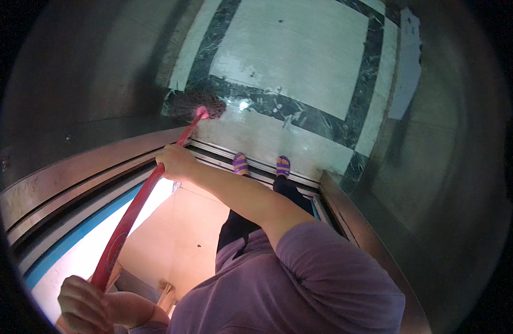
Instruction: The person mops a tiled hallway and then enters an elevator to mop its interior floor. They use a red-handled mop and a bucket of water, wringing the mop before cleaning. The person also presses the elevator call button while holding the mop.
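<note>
My left hand (83,302) grips the upper end of a red mop handle (127,221) at the lower left. Further down the same handle, my right hand (177,162) is closed round it, with that arm reaching across my body. The handle slants away to a pink socket, where the dark, stringy mop head (204,104) lies spread on the floor beside the left wall. Under it are dark green marble border and pale tile. The floor (290,62) near the mop looks shiny, with a bright reflection.
My feet in purple sandals (282,165) stand at the metal door tracks (214,146) of a doorway. Wide metal frames (93,156) flank it on both sides. A torn pale sheet (406,71) is on the right wall. Brightly lit floor (185,234) lies behind me.
</note>
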The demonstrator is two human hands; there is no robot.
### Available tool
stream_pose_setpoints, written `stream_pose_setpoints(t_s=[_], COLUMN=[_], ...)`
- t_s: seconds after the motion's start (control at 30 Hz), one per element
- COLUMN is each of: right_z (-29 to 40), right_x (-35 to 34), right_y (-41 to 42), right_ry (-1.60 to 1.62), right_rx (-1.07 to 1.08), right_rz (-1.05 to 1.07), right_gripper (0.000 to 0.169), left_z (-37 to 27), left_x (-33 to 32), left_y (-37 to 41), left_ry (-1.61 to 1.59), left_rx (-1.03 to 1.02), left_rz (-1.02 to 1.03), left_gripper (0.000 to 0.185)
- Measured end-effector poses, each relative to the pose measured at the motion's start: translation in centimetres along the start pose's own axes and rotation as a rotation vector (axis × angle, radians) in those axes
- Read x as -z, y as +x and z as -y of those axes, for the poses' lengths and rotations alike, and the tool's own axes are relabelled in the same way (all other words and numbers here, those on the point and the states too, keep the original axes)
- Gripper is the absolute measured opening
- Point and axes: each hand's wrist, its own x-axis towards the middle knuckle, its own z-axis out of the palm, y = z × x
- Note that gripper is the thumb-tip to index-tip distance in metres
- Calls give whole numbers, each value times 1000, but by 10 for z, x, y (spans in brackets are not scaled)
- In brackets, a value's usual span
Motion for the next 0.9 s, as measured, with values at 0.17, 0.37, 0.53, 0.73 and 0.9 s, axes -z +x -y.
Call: stream_pose_setpoints(t_s=[0.17,0.37,0.53,0.73,0.9], right_z=[5,-47,-95,-108,-93], right_x=[51,110,142,147,114], right_y=[-97,-228,-335,-321,-242], right_ry=[-40,-163,-262,-407,-376], right_rx=[-19,-401,-693,-774,-586], right_rz=[-159,-400,-564,-480,-380], right_gripper=[14,13,15,23,16], left_z=[19,77,160,146,61], left_x=[-20,50,152,167,146], left_y=[41,96,115,116,107], left_ry=[1572,1264,1068,1112,1120], left_rx=[147,188,509,503,344], left_rz=[774,443,440,252,216], left_gripper=[66,28,24,26,23])
